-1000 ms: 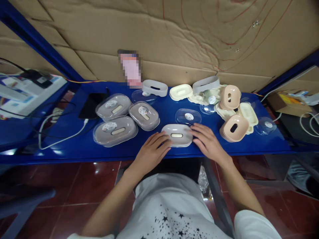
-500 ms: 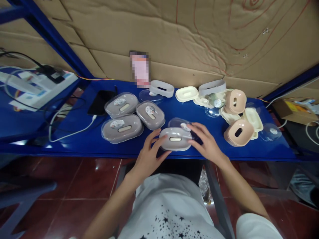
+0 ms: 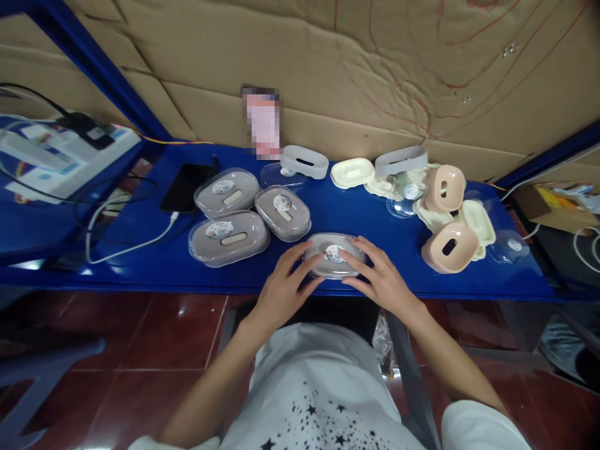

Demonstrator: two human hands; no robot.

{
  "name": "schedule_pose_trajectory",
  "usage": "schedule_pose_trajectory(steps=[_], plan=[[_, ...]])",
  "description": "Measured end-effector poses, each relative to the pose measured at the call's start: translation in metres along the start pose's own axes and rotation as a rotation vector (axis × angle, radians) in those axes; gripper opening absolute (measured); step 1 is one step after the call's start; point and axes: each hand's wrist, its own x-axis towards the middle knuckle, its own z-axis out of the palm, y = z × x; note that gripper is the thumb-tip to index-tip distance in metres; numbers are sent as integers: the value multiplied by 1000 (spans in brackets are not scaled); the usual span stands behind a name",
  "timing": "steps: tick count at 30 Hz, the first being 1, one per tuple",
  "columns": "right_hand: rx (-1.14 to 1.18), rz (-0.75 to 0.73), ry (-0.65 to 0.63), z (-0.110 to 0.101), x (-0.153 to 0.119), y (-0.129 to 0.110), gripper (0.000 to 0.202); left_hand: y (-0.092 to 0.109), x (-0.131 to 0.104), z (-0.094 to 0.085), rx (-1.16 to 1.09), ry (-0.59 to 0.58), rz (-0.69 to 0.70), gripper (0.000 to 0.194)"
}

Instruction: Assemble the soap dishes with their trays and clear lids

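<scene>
A grey oval soap dish (image 3: pixel 328 267) lies near the bench's front edge, a clear lid with a round sticker (image 3: pixel 334 254) over its top. My left hand (image 3: pixel 285 284) grips its left end, fingers on the lid's rim and thumb at the near side. At the opposite end, my right hand (image 3: pixel 385 275) holds it with curved fingers on the lid and thumb along the near edge. Several lidded grey soap dishes stand to the left, one of them (image 3: pixel 282 212) closest to my left hand.
Peach dish bases (image 3: pixel 450 247), cream trays (image 3: pixel 352 172) and clear lids (image 3: pixel 509 247) cluster at the right. Grey bases (image 3: pixel 304 162) stand along the cardboard wall (image 3: pixel 300 56). A dark phone (image 3: pixel 187 187) with a white cable lies left on the blue bench (image 3: pixel 356 209).
The clear lid, earlier behind the grey dish under my right hand, now sits over the dish. My right hand has come slightly nearer to my left.
</scene>
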Motion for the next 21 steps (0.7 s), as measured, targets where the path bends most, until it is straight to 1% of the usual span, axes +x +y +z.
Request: schedule_pose_trajectory(steps=[3, 6, 8, 10, 12, 15, 17, 19, 21], plan=[[-71, 53, 14, -4, 1, 10, 66, 0, -1, -1, -15, -29, -41, 57], [-170, 187, 56, -9, 9, 28, 59, 0, -2, -2, -22, -14, -75, 55], [-205, 247, 57, -12, 20, 41, 59, -1, -3, -2, -18, -7, -82, 50], [-209, 242, 55, -14, 38, 52, 57, -1, -4, -1, -7, -9, -86, 45], [-181, 209, 76, -14, 67, 61, 53, -2, -4, 0, 4, -5, -84, 41], [-109, 171, 80, -11, 128, 70, 51, -3, -5, 3, 28, 3, -76, 38], [-94, 155, -6, -5, 175, 73, 49, -4, -6, 4, 48, 3, -68, 37], [-131, 169, -126, 3, 217, 73, 49, -4, -7, 4, 64, 10, -57, 35], [-168, 197, -218, 11, 250, 71, 48, -5, -8, 4, 76, 20, -47, 33]])
